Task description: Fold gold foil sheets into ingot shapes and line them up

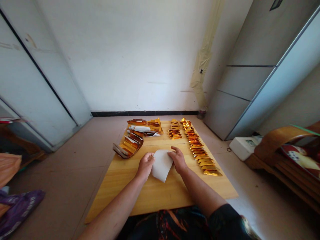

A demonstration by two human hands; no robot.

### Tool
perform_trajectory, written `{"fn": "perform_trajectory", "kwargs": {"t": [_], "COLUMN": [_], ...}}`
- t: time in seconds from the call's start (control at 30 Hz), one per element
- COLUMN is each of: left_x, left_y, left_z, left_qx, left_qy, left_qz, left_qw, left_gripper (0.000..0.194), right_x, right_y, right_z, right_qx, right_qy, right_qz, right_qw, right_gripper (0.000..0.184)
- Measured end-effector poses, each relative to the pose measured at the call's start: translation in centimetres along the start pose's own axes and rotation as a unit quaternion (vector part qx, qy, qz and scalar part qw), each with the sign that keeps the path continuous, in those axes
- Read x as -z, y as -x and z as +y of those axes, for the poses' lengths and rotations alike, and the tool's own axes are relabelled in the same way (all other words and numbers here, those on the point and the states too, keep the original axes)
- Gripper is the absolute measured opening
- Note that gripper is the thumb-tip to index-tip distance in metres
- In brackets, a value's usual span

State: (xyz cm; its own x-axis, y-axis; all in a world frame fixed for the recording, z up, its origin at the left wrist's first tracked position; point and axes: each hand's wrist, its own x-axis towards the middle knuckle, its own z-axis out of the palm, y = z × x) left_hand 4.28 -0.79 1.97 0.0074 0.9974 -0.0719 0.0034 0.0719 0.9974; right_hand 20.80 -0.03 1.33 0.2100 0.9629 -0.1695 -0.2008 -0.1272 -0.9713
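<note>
A sheet of whitish paper, slightly curved, is held above the wooden table between my two hands. My left hand pinches its left edge with thumb and fingers. At the upper right edge, my right hand grips it with the thumb, its index finger raised apart from the paper. Beyond my right hand lies a long row of folded gold foil pieces, overlapping one another. A shorter row of gold folded pieces sits left of it. Whether the sheet has a gold underside is hidden.
Stacks of gold and white sheets lie at the table's far left, with a curled bundle of gold sheets nearer. A refrigerator, white box and wooden seat stand right. A purple bag lies left.
</note>
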Motion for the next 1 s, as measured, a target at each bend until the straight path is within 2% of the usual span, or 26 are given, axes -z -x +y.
{"fn": "perform_trajectory", "kwargs": {"t": [0.1,0.33,0.53,0.6,0.73,0.87,1.0], "left_x": [-0.1,-0.1,0.2,0.3,0.3,0.3,1.0], "left_y": [0.0,-1.0,-1.3,-1.1,-0.5,0.0,0.3], "left_z": [-0.6,-1.8,-1.3,-1.0,-0.7,-0.9,-1.0], "left_qx": [0.018,0.001,-0.028,-0.039,-0.076,-0.113,-0.169], "left_qy": [-0.03,-0.141,-0.258,-0.299,-0.368,-0.447,-0.475], "left_qz": [-0.026,-0.036,-0.012,-0.029,-0.114,-0.176,-0.25], "left_qw": [0.999,0.989,0.966,0.953,0.92,0.87,0.827], "left_gripper": [0.048,0.047,0.045,0.047,0.046,0.05,0.06], "right_x": [0.6,0.7,1.1,1.3,1.7,1.9,1.8], "right_y": [-1.1,-2.5,-3.2,-3.5,-4.2,-4.5,-4.4], "right_z": [0.1,0.6,0.8,0.9,1.3,1.6,1.6], "right_qx": [0.007,0.075,0.102,0.114,0.18,0.261,0.281], "right_qy": [0.045,0.195,0.246,0.27,0.369,0.448,0.489], "right_qz": [0.007,0.021,0.003,0.001,-0.005,-0.056,-0.072], "right_qw": [0.999,0.978,0.964,0.956,0.912,0.853,0.822], "right_gripper": [0.062,0.052,0.053,0.052,0.048,0.047,0.042]}}
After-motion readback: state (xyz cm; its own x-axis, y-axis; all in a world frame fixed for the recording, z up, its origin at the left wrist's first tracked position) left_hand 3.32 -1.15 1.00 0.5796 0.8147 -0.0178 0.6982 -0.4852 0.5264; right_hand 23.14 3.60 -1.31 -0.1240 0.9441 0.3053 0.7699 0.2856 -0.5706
